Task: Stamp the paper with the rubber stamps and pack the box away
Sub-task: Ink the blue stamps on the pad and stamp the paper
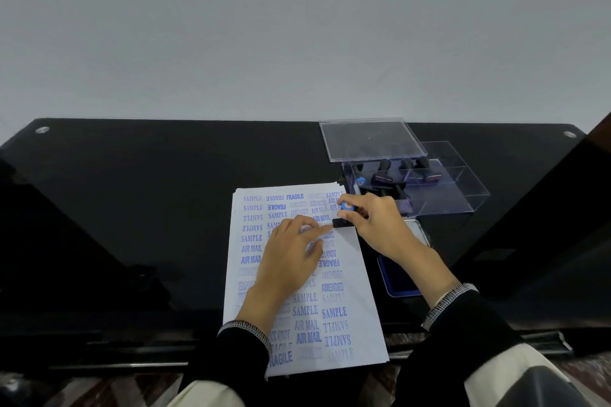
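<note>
A white sheet of paper [344,314] covered in blue stamp prints lies on the black table. My left hand [291,258] rests flat on its middle, fingers spread. My right hand [377,225] grips a black rubber stamp [342,223] with a blue cap, its base down on the paper near the upper right edge. Behind it stands the clear plastic box [463,188] with several black stamps [383,175] inside. Its clear lid [370,139] leans at the back. A blue ink pad [400,277] lies open to the right of the paper, partly hidden by my right forearm.
The glossy black table [148,208] runs wide to the left and ends at a pale wall behind. Its front edge lies just under the paper's lower end. Round metal fittings [42,130] mark the far corners.
</note>
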`<state>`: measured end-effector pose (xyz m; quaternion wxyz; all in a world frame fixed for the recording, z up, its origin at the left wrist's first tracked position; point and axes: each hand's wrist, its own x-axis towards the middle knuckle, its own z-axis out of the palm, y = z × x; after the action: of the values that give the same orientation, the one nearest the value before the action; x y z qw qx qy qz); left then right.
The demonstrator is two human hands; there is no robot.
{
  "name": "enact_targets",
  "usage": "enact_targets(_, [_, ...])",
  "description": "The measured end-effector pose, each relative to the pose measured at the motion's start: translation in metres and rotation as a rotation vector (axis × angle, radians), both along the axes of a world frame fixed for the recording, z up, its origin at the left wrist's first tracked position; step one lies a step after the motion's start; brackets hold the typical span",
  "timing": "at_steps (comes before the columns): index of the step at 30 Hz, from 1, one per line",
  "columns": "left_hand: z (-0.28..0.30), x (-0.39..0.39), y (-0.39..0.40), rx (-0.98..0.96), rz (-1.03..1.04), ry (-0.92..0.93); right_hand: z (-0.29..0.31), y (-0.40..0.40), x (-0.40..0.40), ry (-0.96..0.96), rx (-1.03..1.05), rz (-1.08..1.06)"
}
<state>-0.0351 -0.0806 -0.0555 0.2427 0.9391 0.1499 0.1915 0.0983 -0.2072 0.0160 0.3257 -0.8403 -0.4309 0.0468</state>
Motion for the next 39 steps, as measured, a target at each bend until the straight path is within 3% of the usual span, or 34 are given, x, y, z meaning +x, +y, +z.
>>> enact_targets(31, [0.0002, 0.0006, -0.0004, 0.052, 0.011, 0.021, -0.0014, 0.0015, -0.0033, -0.017, -0.055, 0.023])
enact_targets(39, [0.0003, 0.0004, -0.0007, 0.058, 0.003, 0.014, -0.0063, 0.0028, -0.0001, -0.099, -0.121, -0.004])
